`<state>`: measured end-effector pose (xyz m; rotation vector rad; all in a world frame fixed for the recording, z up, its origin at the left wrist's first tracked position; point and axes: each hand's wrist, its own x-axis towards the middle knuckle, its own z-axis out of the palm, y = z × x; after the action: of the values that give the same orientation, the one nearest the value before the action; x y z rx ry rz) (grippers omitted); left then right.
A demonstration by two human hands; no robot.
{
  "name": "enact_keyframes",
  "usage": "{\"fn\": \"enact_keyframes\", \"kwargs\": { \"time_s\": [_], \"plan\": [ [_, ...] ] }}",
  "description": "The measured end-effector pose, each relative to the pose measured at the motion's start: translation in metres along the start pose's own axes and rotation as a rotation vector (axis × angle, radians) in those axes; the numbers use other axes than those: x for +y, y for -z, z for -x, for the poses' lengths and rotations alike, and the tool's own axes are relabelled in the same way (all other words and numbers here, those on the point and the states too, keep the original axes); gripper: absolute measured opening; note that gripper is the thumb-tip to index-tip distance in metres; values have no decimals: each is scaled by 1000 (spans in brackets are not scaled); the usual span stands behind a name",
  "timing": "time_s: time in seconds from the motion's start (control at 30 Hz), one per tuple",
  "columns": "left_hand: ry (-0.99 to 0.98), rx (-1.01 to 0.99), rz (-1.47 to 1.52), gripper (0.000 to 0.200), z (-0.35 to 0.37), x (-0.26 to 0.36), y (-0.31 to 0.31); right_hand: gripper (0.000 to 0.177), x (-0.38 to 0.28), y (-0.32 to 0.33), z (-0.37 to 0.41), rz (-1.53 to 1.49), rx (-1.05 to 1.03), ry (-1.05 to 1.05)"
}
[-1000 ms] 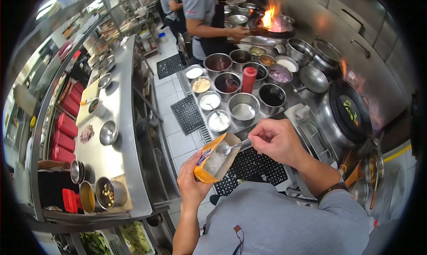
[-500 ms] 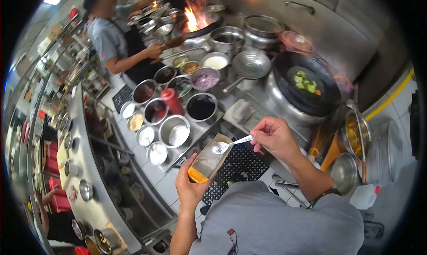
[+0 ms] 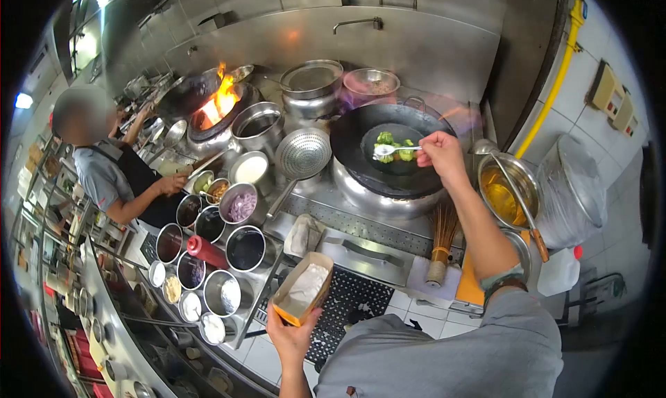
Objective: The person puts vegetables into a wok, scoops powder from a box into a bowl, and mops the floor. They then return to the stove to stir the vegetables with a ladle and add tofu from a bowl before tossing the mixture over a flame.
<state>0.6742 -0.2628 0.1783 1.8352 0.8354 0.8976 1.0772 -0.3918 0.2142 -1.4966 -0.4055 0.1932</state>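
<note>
My right hand [image 3: 438,155] pinches the handle of a small spoon [image 3: 386,150] with white powder in its bowl. The spoon is above a black wok [image 3: 347,131] on the stove, over green vegetable pieces [image 3: 388,138] in clear liquid. My left hand [image 3: 293,334] holds an open orange-and-brown carton [image 3: 284,299] near my body, fingers around its lower end. White powder [image 3: 306,285] lies inside the carton.
Left of the wok are a perforated ladle [image 3: 303,154], a red bottle [image 3: 207,251] and several metal containers. A co-worker [image 3: 111,169] stands by a flaming wok [image 3: 215,113]. A bamboo brush [image 3: 439,249] and oil pot [image 3: 505,193] are right.
My right hand has moved the spoon away from the carton, out over the wok. My left hand still holds the carton. The camera view has turned toward the stove.
</note>
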Motion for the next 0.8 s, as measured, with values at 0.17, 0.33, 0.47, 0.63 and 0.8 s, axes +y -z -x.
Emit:
{"fn": "enact_keyframes", "kwargs": {
  "time_s": [0.17, 0.33, 0.47, 0.63, 0.8],
  "plan": [
    [115, -48, -51, 57, 18, 7, 21, 10, 44, 41, -29, 960, 168, 382],
    [203, 51, -38, 64, 42, -31, 48, 8, -26, -26, 54, 108, -385, 198],
    [195, 54, -180, 66, 56, -25, 74, 11, -57, -117, 131, -36, -835, 362],
    [264, 239, -18, 66, 98, -25, 132, 8, -62, -229, 207, 16, -1266, 579],
    [247, 474, 30, 65, 165, -30, 211, 46, -66, -333, 292, -195, -1686, 664]
  ]
}}
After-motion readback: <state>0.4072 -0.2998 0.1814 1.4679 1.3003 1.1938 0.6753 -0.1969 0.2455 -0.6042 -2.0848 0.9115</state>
